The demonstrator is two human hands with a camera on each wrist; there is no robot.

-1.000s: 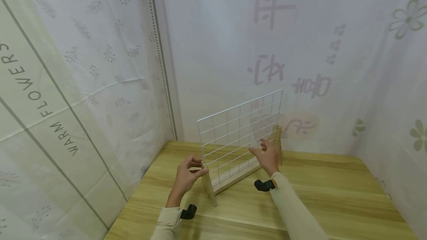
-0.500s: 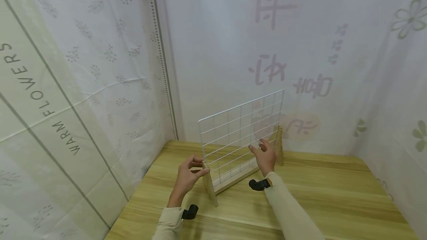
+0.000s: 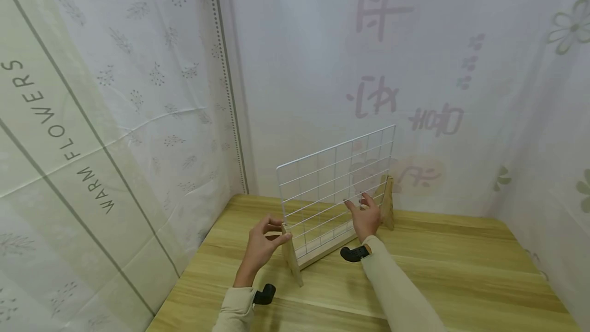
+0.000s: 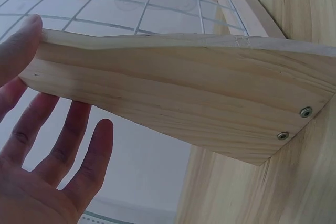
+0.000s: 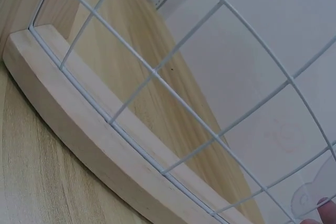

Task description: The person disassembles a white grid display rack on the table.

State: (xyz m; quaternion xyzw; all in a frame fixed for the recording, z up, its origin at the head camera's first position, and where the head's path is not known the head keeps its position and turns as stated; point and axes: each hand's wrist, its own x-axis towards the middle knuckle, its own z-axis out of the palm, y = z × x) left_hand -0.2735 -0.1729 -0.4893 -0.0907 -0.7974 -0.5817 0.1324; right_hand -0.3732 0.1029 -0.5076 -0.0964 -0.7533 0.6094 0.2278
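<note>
A white wire grid (image 3: 335, 170) stands upright in a wooden stand, its lower edge set in the groove of a wooden base bar (image 5: 100, 129). My left hand (image 3: 261, 245) pinches the top of the near wooden side panel (image 4: 173, 85), thumb on one edge and fingertips on the other. Two metal screws (image 4: 306, 112) show low on that panel. My right hand (image 3: 367, 219) is in front of the grid beside the far side panel (image 3: 388, 201), its thumb and index finger spread apart. Only its fingertips (image 5: 326, 211) show in the right wrist view, right at the wires.
The stand rests on a wood-grain table (image 3: 442, 265) near its back left corner. Printed white curtains hang on the left (image 3: 152, 106), at the back (image 3: 295, 65) and on the right. Black camera mounts (image 3: 265, 294) sit on both wrists.
My right hand has drawn slightly left, away from the far side panel. The left hand keeps its grip on the near panel. The whole view has shifted a little.
</note>
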